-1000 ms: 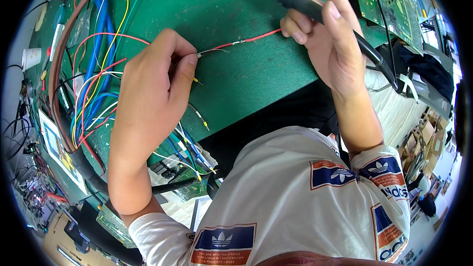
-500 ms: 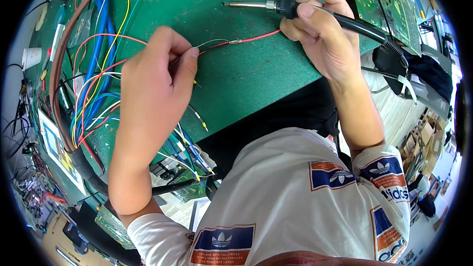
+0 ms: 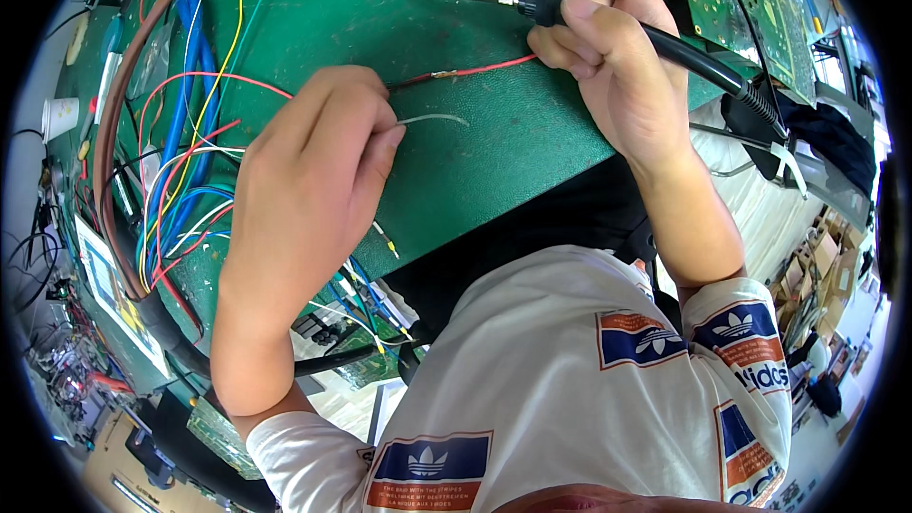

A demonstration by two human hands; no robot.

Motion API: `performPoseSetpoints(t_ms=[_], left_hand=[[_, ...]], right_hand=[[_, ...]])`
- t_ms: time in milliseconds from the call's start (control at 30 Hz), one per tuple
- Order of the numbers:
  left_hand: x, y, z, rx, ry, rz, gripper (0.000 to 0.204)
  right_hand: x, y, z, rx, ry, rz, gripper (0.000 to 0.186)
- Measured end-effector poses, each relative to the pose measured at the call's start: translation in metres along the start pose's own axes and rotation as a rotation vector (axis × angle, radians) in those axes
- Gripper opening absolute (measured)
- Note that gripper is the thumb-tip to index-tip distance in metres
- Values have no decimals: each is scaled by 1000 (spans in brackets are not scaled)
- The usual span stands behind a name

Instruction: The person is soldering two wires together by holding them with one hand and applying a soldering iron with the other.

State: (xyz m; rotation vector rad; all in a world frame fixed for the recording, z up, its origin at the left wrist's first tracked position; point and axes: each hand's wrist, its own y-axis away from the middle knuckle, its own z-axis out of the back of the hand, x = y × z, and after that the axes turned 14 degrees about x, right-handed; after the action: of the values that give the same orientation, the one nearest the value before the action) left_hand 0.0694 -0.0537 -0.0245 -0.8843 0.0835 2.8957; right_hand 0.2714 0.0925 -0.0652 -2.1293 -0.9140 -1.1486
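Observation:
My right hand (image 3: 622,66) grips a black-handled soldering iron (image 3: 541,4), its metal tip pointing left above the green mat. Its lower fingers also pinch the right end of a red wire (image 3: 499,66). That wire runs left to a bare, shiny joint (image 3: 444,75), then passes behind my left hand (image 3: 313,152). Closed finger and thumb of the left hand hold a thin grey solder wire (image 3: 435,117), whose free end curves out to the right below the joint. The iron's tip is apart from both wires. Whether the left fingers also grip the red wire is hidden.
Loose coloured wires (image 3: 176,180) and a thick brown cable (image 3: 112,123) crowd the left side. A green circuit board (image 3: 736,9) lies at the far right. The green mat (image 3: 475,180) ends at its front edge near my body. A white cup (image 3: 61,118) stands far left.
The left hand has shifted slightly right and turned, and the solder's free end now points right, apart from the joint. The iron and right hand have moved slightly left and up.

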Motion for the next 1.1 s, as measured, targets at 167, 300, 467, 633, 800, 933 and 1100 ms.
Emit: performPoseSetpoints(t_ms=[167,300,467,633,800,933,1100], left_hand=[[2,0,3,35,-117,-67,16],[1,1,8,72,-143,-83,17],[2,2,10,97,-108,-89,18],[6,1,13,125,-103,-122,20],[5,1,10,86,-60,-89,18],[8,-1,4,31,-46,-82,17],[15,-3,3,-2,-76,-101,17]], right_hand=[[-1,-1,0,-26,-30,-23,14],[-2,-1,-3,-95,-21,-4,14],[0,4,2,-11,58,72,13],[1,10,-6,-26,300,138,20],[2,18,5,88,320,126,29],[4,20,-13,55,408,62,24],[-1,14,-19,18,448,16,27]])
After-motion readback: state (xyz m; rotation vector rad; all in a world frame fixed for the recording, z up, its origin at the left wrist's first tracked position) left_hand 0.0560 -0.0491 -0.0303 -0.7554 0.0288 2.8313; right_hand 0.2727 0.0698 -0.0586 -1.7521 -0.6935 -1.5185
